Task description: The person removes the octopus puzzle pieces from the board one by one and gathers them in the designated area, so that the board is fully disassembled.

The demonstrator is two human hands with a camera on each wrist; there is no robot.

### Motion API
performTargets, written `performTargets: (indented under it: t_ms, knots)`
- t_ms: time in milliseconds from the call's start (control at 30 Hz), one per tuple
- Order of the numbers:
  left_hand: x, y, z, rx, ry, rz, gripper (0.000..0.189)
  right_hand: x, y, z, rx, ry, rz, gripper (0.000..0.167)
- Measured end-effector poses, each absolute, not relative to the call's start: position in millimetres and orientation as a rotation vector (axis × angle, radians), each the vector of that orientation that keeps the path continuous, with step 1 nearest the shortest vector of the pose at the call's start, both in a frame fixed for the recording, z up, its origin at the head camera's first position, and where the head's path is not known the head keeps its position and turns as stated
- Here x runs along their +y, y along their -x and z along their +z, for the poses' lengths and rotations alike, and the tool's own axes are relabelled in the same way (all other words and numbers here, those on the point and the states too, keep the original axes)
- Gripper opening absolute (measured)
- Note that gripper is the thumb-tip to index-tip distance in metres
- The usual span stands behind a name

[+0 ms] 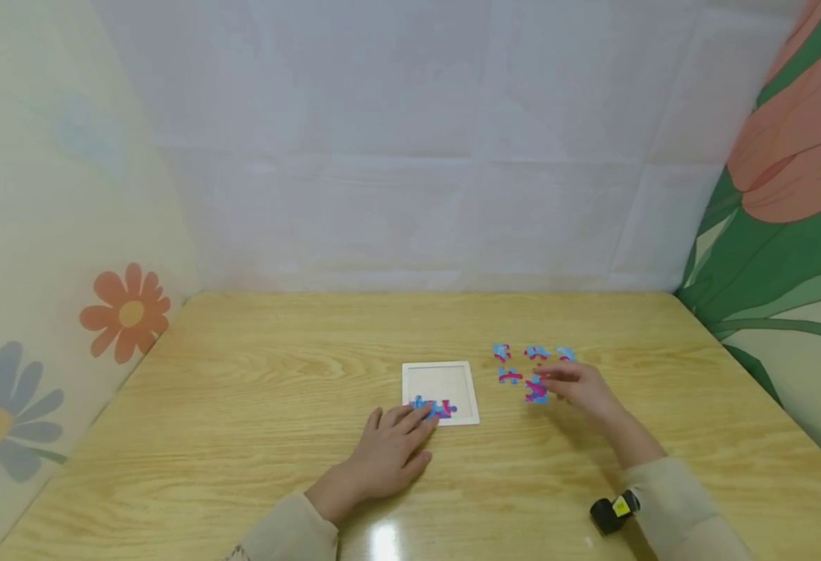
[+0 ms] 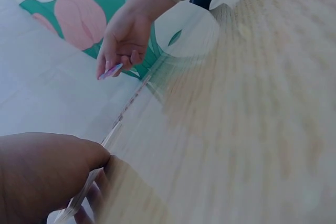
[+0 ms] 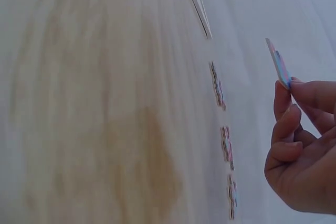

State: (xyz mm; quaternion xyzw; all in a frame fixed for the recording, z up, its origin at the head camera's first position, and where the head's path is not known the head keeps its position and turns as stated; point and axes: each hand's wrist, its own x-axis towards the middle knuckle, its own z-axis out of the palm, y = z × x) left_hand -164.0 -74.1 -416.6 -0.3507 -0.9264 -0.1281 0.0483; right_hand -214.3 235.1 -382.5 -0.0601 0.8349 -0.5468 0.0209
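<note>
My right hand (image 1: 582,387) pinches a thin blue-and-pink jigsaw piece (image 3: 279,65) between thumb and fingertips, raised above the table, as the right wrist view shows. The left wrist view shows the same piece tilted. My left hand (image 1: 391,452) rests on the near left corner of a square white puzzle frame (image 1: 475,397), fingers stretched forward. Along the frame's near side lie joined blue, pink and purple pieces (image 1: 444,408), partly hidden by those fingers. Several loose jigsaw pieces (image 1: 510,375) lie right of the frame, near my right hand.
The wood-grain table (image 1: 256,374) carries the frame and pieces. A white cloth (image 1: 410,195) hangs behind it, with flower-printed walls on both sides. A black wrist device with a yellow label (image 1: 614,512) sits at my right sleeve.
</note>
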Motion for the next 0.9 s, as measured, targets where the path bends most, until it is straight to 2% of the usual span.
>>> performTargets:
  t_ms: [533,900]
  knots:
    - [-73.5,162.5,-415.1,-2.831,1.066,-0.407,0.047,280.2,209.5,-384.5,2.585,0.059,-1.680,0.031]
    - [-74.4,162.5,-414.7,-2.829,1.062,-0.420,0.048,300.6,207.8,-394.4,2.560,0.077,-1.754,0.030]
